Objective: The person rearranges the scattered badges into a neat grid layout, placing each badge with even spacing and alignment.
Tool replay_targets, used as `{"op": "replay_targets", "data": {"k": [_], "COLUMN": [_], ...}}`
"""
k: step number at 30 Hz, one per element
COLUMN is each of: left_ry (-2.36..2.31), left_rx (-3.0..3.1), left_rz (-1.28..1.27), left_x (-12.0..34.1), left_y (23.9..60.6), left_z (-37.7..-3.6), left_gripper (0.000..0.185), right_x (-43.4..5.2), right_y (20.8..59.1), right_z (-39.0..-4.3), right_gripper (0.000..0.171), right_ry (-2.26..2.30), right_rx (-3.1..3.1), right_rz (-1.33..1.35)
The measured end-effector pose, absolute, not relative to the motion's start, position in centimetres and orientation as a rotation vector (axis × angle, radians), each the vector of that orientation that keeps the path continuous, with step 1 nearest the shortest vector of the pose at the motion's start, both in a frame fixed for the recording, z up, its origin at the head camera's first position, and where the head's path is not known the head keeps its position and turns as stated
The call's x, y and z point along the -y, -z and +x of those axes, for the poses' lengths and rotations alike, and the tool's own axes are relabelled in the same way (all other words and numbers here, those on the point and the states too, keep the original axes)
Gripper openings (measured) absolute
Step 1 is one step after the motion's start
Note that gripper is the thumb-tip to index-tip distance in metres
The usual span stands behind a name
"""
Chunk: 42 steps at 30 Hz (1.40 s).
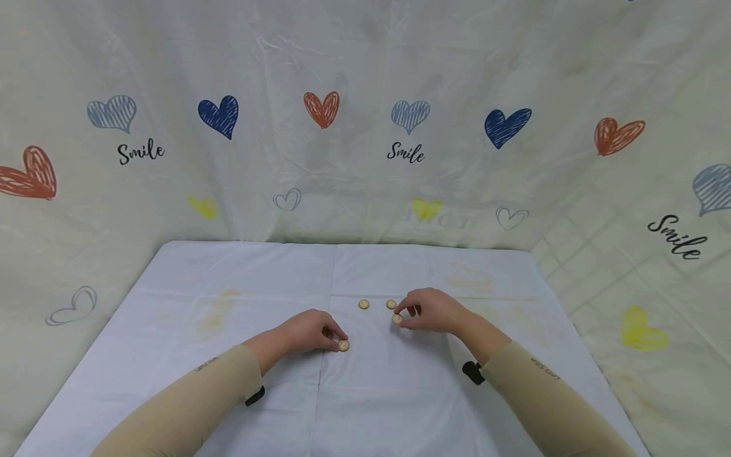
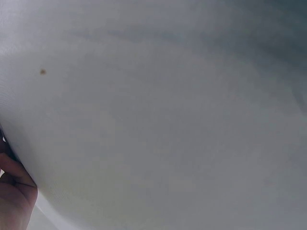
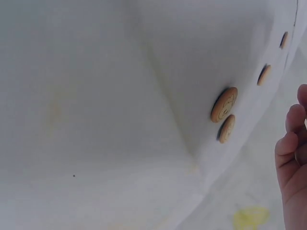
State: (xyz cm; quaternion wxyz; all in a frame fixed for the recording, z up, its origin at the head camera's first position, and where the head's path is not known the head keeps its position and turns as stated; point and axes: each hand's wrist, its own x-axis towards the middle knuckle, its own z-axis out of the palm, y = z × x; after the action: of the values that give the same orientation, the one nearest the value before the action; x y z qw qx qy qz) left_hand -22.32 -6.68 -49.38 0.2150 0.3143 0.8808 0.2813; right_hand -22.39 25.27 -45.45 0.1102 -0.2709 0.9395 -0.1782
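In the head view, my left hand [image 1: 311, 330] pinches a small round wooden disc [image 1: 344, 346] between thumb and fingertips, close over the cloth. My right hand [image 1: 436, 310] holds a similar wooden disc [image 1: 397, 319] at its fingertips, just in front of another disc [image 1: 391, 304]. A further disc [image 1: 363, 304] lies to the left of that one. The right wrist view has several discs lying on the cloth, the largest a disc [image 3: 224, 104] with engraved markings. Curled fingers of the right hand [image 3: 295, 158] show at that view's edge. Only part of the left hand [image 2: 17, 196] appears in the left wrist view.
A white cloth [image 1: 377, 412] with creases and faint yellowish stains covers the table. Behind it hangs a pale curtain [image 1: 354, 171] printed with hearts and "Smile". Beige sleeves reach in from both lower sides, with a dark device at each wrist.
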Motion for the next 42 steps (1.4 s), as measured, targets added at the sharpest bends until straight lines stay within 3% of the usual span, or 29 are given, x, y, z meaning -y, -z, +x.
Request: {"op": "replay_targets", "data": {"k": [22, 42], "left_ry": [-0.779, -0.785], "left_rx": [-2.449, -2.456], "left_rz": [0.882, 0.871], "left_x": [6.6, 6.7], "left_y": [49.4, 49.5], "left_z": [-22.2, -22.3], "left_gripper": [0.018, 0.016], "right_x": [-24.5, -24.7], "right_y": [47.8, 47.1], "right_z": [-24.3, -24.2], "right_gripper": [0.014, 0.026], "right_ry": [0.431, 0.531], "right_rx": [-2.728, -2.711], "right_rz": [-0.667, -0.544]}}
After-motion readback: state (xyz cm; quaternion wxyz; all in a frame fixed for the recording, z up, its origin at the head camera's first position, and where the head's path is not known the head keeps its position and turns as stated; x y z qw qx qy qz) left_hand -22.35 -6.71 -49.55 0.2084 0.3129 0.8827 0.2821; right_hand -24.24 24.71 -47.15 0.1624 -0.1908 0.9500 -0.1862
